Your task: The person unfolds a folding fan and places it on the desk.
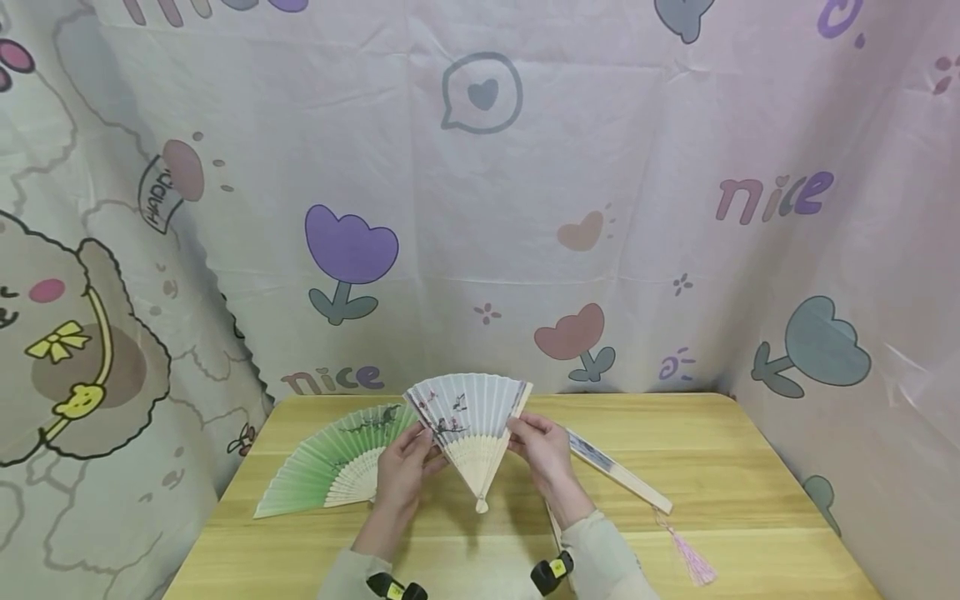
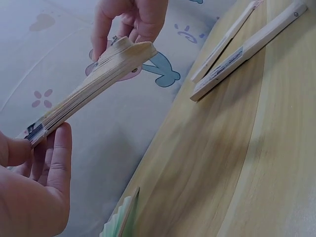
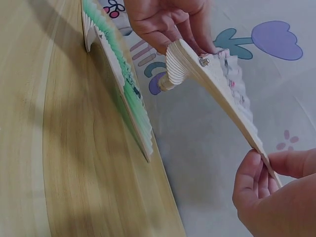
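Above the table, left grip and right grip pinch fan edges.

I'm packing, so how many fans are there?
4: white fan in left hand and right hand; green fan at left; at right, tasselled folded fan and second folded fan, partly hidden in head view.

A light wooden table fills the bottom of the head view, with an open green fan on its left part. At lower right a folded fan lies aslant, a pink tassel by its near end; the left wrist view shows a second folded fan at upper right. Behind hangs a pale printed cloth: a purple tulip left of centre, a cartoon animal at far left.
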A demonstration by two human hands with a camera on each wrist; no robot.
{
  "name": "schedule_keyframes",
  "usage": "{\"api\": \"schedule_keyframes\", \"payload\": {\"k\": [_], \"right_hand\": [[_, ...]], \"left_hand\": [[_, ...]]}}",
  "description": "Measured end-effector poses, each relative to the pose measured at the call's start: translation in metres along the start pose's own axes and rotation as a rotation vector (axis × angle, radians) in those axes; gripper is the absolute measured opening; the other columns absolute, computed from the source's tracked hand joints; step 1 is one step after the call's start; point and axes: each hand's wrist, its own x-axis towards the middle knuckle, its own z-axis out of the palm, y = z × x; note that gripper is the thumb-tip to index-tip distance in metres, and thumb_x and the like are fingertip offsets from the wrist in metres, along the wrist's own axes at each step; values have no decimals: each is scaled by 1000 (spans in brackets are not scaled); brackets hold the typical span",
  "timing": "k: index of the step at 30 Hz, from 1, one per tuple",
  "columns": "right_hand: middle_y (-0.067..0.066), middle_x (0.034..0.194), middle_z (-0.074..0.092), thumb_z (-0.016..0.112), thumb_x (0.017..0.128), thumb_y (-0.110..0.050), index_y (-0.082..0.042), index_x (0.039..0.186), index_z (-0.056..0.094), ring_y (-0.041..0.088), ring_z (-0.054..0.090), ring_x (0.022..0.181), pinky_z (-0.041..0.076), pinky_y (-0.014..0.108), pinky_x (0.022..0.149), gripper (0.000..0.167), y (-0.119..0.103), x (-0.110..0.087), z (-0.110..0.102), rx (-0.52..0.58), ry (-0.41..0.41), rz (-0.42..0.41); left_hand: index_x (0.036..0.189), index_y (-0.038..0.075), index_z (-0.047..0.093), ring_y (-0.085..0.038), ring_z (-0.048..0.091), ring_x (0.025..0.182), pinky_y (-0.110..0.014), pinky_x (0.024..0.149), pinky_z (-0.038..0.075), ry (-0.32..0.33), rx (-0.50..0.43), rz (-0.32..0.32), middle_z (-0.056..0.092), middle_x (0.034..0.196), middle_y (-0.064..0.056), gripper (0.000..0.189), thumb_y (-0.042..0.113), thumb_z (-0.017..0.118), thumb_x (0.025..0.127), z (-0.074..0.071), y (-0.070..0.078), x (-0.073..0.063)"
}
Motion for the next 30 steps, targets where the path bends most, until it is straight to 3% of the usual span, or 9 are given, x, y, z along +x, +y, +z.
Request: {"api": "schedule_keyframes", "payload": {"k": [12, 23, 30], "right_hand": [[3, 82, 66, 70, 96, 2, 21, 126, 57, 9, 65, 68, 64, 18, 66, 37, 1, 2, -1, 32, 51, -13], [2, 76, 63, 69, 95, 6, 19, 117, 59, 9, 64, 65, 63, 18, 63, 28, 0, 6, -2, 81, 116, -24], [3, 76, 66, 69, 95, 6, 18, 115, 59, 9, 66, 65, 63, 18, 63, 26, 0, 8, -3, 114, 121, -35]], "left_hand": [[150, -10, 47, -10, 74, 82, -27, 77, 69, 52, -38, 9, 73, 105, -1, 47, 8, 59, 107, -4, 0, -1], [147, -10, 50, -9, 72, 77, -26, 73, 69, 113, -58, 47, 75, 99, 0, 46, 10, 61, 107, -7, -2, -1], [149, -8, 48, -10, 74, 80, -27, 77, 69, 116, -83, 52, 75, 102, 0, 49, 14, 61, 108, -8, 0, -1]]}}
